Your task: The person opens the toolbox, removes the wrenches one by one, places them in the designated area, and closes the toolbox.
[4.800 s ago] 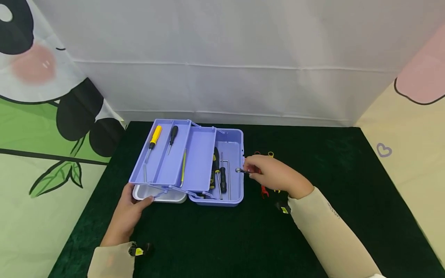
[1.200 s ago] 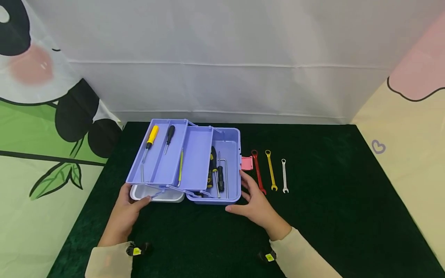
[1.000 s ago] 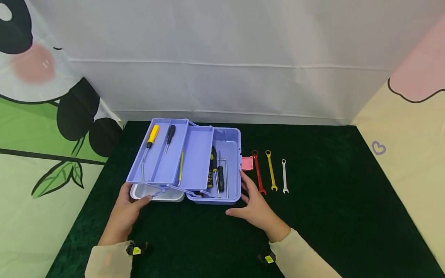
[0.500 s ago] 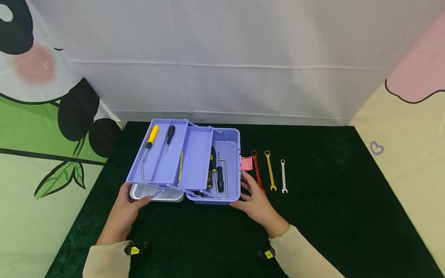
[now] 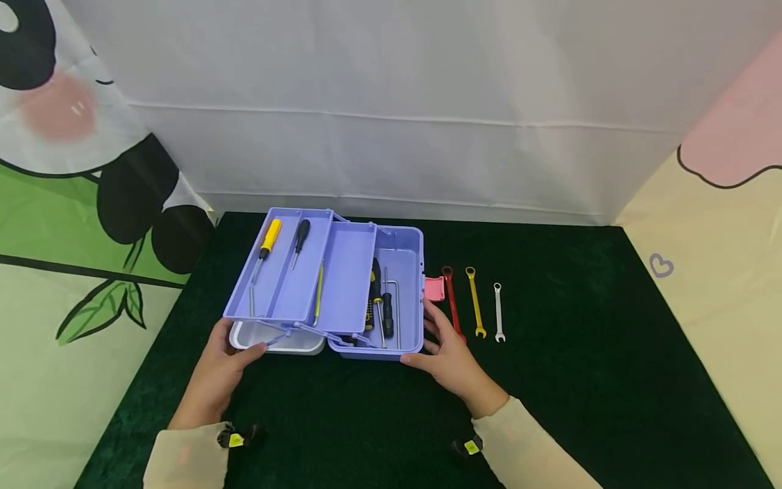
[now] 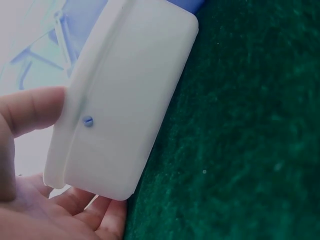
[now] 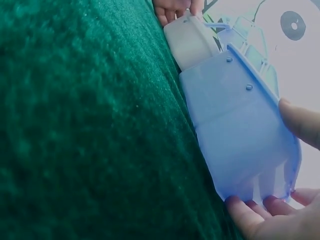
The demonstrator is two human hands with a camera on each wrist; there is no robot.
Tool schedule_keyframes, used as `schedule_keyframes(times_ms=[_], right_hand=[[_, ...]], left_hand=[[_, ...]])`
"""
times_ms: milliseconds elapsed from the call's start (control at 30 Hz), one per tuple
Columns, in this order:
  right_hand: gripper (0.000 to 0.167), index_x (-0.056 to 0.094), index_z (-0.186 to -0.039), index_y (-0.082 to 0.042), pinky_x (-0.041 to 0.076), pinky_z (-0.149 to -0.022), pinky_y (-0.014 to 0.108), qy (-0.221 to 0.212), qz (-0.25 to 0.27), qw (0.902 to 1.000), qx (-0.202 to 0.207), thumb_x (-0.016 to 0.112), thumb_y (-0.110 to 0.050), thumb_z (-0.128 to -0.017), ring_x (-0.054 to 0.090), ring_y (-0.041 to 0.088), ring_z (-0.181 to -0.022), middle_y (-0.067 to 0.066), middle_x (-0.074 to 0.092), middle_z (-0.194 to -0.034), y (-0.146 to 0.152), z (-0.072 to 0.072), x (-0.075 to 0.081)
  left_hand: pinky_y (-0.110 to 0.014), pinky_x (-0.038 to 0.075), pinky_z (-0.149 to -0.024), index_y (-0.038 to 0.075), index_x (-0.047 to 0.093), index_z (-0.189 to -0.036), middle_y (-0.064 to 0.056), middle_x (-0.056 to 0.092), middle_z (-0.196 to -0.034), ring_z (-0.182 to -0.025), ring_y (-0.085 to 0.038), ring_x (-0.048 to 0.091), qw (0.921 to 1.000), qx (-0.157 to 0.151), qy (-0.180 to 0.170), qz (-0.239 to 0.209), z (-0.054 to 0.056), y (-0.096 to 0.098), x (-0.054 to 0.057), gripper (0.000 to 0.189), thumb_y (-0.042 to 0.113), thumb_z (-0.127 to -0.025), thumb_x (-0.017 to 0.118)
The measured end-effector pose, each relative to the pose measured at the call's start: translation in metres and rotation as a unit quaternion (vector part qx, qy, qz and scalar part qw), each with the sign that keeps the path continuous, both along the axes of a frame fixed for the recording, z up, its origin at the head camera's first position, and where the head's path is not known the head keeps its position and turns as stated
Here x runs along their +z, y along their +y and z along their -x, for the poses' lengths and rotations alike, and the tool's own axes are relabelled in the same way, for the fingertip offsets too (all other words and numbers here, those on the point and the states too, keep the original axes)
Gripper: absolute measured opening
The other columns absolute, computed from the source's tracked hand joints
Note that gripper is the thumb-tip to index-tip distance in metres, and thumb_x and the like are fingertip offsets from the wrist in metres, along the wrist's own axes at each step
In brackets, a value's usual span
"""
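An opened lilac toolbox (image 5: 394,238) with cantilever trays (image 5: 351,278) sits on the dark green cloth, its white lid (image 5: 293,343) folded out to the left. My left hand (image 5: 215,372) grips the lid's front left corner; in the left wrist view the thumb lies on the rim and the fingers curl round the end. My right hand (image 5: 455,367) holds the box's front right corner, thumb at the front and fingers along the side, as the right wrist view confirms. Right of the box lie a red wrench (image 5: 452,299), a yellow wrench (image 5: 474,299) and a silver wrench (image 5: 498,309).
The upper tray bears a yellow screwdriver (image 5: 271,238) and a black screwdriver (image 5: 302,234). Several tools, among them a hex key (image 5: 397,305), lie in the box bottom. A pink latch (image 5: 434,288) sticks out to the right. A white cloth backdrop (image 5: 391,149) rises behind.
Earlier my right hand held a small silver wrench beside the box; that wrench now lies on the cloth. The right hand moved to the box corner and its thumb came against the front. Left hand unchanged.
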State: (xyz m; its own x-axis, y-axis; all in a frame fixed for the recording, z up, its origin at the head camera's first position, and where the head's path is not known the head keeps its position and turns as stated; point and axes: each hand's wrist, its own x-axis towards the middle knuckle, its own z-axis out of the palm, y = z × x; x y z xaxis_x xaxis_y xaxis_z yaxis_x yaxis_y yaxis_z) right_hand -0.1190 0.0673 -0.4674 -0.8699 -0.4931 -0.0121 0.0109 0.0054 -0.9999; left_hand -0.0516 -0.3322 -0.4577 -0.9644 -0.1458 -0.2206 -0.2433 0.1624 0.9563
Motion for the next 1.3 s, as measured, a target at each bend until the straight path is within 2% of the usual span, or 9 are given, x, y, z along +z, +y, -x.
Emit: schedule_keyframes(times_ms=[100, 200, 300, 600, 767, 933, 1033, 1167, 1300], right_hand=[[0.105, 0.014, -0.166, -0.024, 0.042, -0.111, 0.045, -0.005, 0.000, 1.0000, -0.002, 0.080, -0.003, -0.088, 0.032, 0.034, -0.149, 0.010, 0.022, -0.167, 0.001, 0.000, 0.001], [0.105, 0.013, -0.167, -0.023, 0.042, -0.112, 0.045, -0.005, 0.001, 1.0000, 0.000, 0.080, -0.003, -0.088, 0.032, 0.034, -0.149, 0.011, 0.021, -0.167, 0.002, -0.001, 0.001], [0.105, 0.013, -0.166, -0.023, 0.041, -0.112, 0.046, -0.003, 0.005, 1.0000, 0.002, 0.079, -0.002, -0.088, 0.030, 0.034, -0.150, 0.012, 0.020, -0.168, 0.002, -0.001, 0.001], [0.104, 0.014, -0.166, -0.025, 0.041, -0.112, 0.049, -0.021, 0.012, 0.9997, -0.007, 0.079, 0.000, -0.088, 0.029, 0.035, -0.150, 0.013, 0.020, -0.167, -0.002, 0.000, 0.001], [0.104, 0.014, -0.166, -0.024, 0.040, -0.113, 0.049, -0.023, 0.018, 0.9996, -0.002, 0.078, 0.002, -0.089, 0.028, 0.036, -0.151, 0.014, 0.019, -0.167, -0.001, 0.000, 0.002], [0.104, 0.014, -0.166, -0.023, 0.041, -0.112, 0.049, -0.019, 0.017, 0.9997, -0.002, 0.078, 0.001, -0.088, 0.028, 0.035, -0.150, 0.013, 0.019, -0.167, 0.001, 0.000, 0.003], [0.104, 0.014, -0.166, -0.023, 0.040, -0.113, 0.049, -0.019, 0.014, 0.9997, -0.001, 0.078, 0.001, -0.088, 0.028, 0.035, -0.150, 0.013, 0.019, -0.167, 0.002, -0.001, 0.004], [0.102, 0.014, -0.166, -0.022, 0.040, -0.113, 0.050, -0.016, 0.014, 0.9998, 0.001, 0.078, 0.001, -0.089, 0.027, 0.037, -0.151, 0.015, 0.019, -0.167, 0.002, -0.001, 0.003], [0.102, 0.014, -0.166, -0.021, 0.039, -0.113, 0.050, -0.014, 0.010, 0.9999, 0.000, 0.077, 0.001, -0.089, 0.027, 0.038, -0.151, 0.015, 0.018, -0.167, 0.002, -0.001, 0.001]], left_hand=[[-0.040, 0.039, -0.113, 0.031, 0.011, -0.166, -0.013, 0.023, -0.164, -0.137, -0.038, 0.036, 0.9999, 0.001, 0.009, 0.006, 0.000, 0.002, 0.000, 0.087, 0.022, -0.101, 0.068], [-0.024, 0.045, -0.104, 0.029, 0.014, -0.165, -0.013, 0.028, -0.162, -0.135, -0.038, 0.038, 0.9998, 0.005, 0.017, 0.002, 0.001, 0.004, 0.001, 0.085, 0.020, -0.101, 0.069], [-0.018, 0.046, -0.100, 0.027, 0.013, -0.166, -0.014, 0.027, -0.162, -0.136, -0.038, 0.038, 0.9998, 0.008, 0.017, -0.008, 0.001, 0.005, 0.003, 0.086, 0.019, -0.101, 0.070], [-0.014, 0.047, -0.095, 0.016, 0.008, -0.166, -0.017, 0.027, -0.161, -0.137, -0.039, 0.037, 0.9997, 0.014, 0.003, -0.017, 0.000, 0.006, 0.006, 0.099, 0.019, -0.095, 0.077], [-0.013, 0.049, -0.091, 0.024, 0.007, -0.166, -0.017, 0.023, -0.162, -0.136, -0.043, 0.037, 0.9996, 0.001, 0.024, -0.013, 0.001, 0.009, 0.010, 0.105, 0.016, -0.092, 0.081], [-0.015, 0.051, -0.090, 0.028, 0.014, -0.165, -0.014, 0.026, -0.161, -0.134, -0.044, 0.039, 0.9985, -0.005, 0.054, -0.002, 0.001, 0.011, 0.019, 0.101, 0.017, -0.091, 0.082], [-0.018, 0.050, -0.094, 0.031, 0.016, -0.165, -0.011, 0.027, -0.161, -0.134, -0.041, 0.040, 0.9962, -0.001, 0.070, 0.051, 0.001, 0.012, 0.024, 0.101, 0.023, -0.089, 0.083], [-0.029, 0.045, -0.105, 0.038, 0.015, -0.164, -0.007, 0.024, -0.159, -0.135, -0.037, 0.037, 0.9874, 0.007, 0.087, 0.132, -0.001, 0.011, 0.031, 0.105, 0.027, -0.087, 0.085], [-0.034, 0.038, -0.112, 0.040, 0.015, -0.164, -0.005, 0.022, -0.158, -0.135, -0.037, 0.033, 0.9814, 0.010, 0.107, 0.159, -0.002, 0.011, 0.034, 0.108, 0.021, -0.086, 0.086]])
